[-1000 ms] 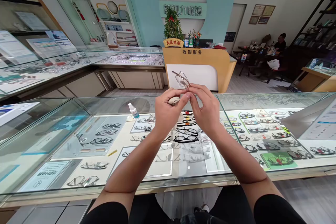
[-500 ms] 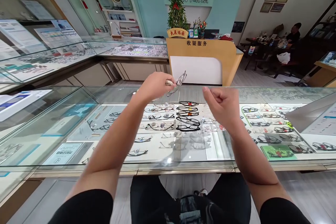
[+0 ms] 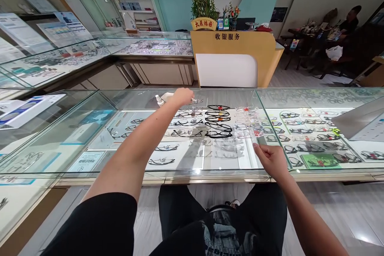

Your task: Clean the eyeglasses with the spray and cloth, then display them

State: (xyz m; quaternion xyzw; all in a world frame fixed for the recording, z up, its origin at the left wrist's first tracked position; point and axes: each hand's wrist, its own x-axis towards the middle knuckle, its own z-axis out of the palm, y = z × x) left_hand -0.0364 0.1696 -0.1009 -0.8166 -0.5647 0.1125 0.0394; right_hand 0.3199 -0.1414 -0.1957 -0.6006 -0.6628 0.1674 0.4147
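Observation:
My left hand point(image 3: 183, 97) is stretched out to the far side of the glass counter, its fingers closed on a pair of eyeglasses point(image 3: 197, 101) low over the glass top. The frame is thin and partly hidden by the fingers. Just left of this hand stand a small white spray bottle point(image 3: 160, 101) and a white cloth point(image 3: 167, 96). My right hand point(image 3: 271, 159) is a loose fist with the thumb up, low over the counter's near side; nothing shows in it. Between the hands, black eyeglass frames point(image 3: 218, 122) lie in a column.
The glass display counter point(image 3: 180, 181) runs across in front of me, with rows of eyeglasses inside. A grey-white sign board point(image 3: 360, 122) stands on its right. A box point(image 3: 30, 108) lies at the left. Beyond are a wooden cashier desk point(image 3: 270, 58) and a seated person point(image 3: 349, 22).
My left hand has brought the eyeglasses down from the air toward the glass top. My right fist has moved right and nearer to me. The view has tilted down.

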